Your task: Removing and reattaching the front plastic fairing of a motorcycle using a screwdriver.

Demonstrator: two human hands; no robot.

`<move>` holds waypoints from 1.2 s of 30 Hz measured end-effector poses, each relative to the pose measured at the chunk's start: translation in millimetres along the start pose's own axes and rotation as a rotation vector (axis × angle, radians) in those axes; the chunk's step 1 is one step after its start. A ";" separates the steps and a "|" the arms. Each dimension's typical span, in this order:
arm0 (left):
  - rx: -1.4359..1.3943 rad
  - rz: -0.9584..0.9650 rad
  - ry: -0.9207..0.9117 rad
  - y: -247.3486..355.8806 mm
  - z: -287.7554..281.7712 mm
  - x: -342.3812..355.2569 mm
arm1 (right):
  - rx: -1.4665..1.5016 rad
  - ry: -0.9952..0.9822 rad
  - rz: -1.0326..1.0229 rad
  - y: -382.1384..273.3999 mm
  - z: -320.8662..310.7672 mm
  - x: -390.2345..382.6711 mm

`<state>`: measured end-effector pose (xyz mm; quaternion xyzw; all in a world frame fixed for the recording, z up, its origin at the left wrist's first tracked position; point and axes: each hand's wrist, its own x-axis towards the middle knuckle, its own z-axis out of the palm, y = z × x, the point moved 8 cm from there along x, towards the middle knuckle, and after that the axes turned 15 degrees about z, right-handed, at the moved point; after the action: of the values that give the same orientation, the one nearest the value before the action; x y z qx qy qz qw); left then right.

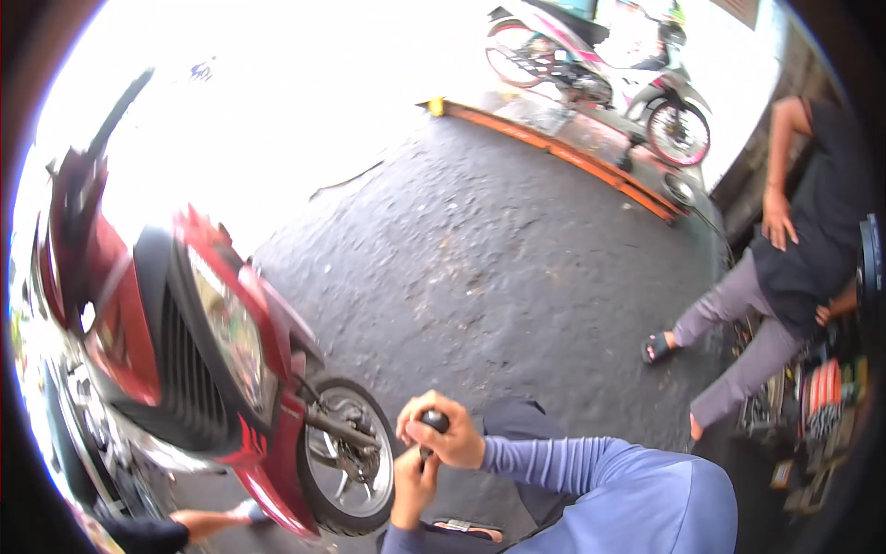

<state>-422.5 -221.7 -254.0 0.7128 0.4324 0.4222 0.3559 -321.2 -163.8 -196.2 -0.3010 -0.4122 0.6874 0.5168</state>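
Close together in front of me, both hands are closed around a black round-ended handle (434, 421), the kind of tool not clear from what shows. My right hand (454, 434) wraps its upper end, fingers curled over beside the knob. Just below, my left hand (413, 482) grips the lower part; the rest is hidden by the fingers. To the left of my hands stands the front wheel (346, 452) of a red scooter (120, 342), its spokes and brake disc facing me.
A long orange metal beam (554, 150) edges a platform bearing a white and pink motorbike (591, 69). At the right a person in dark clothes (803, 249) leans beside tools and boxes (821, 406). Another person's arm (198, 524) reaches in at lower left. The floor (471, 249) is rough and dark.
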 end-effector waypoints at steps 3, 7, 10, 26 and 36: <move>0.057 -0.237 -0.173 97.7 0.2 -24.6 | -0.407 0.116 0.185 -72.9 -3.6 -77.4; 0.078 -0.384 -0.736 173.6 -4.5 -67.9 | -0.654 0.022 0.742 -129.9 8.4 -183.2; -0.133 -0.259 -0.818 251.6 21.0 -52.1 | -0.387 0.106 0.670 -171.5 17.9 -244.9; 0.339 -0.328 -1.264 213.4 300.8 137.1 | -0.091 1.076 0.269 -369.4 -303.8 -480.1; 0.583 -0.732 -1.441 174.7 403.0 313.8 | 0.403 1.840 0.523 -301.5 -533.8 -688.4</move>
<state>83.9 -56.4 -166.5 0.6856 0.3950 -0.4030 0.4600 462.4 -649.3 -195.8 -0.7077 0.3569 0.3347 0.5097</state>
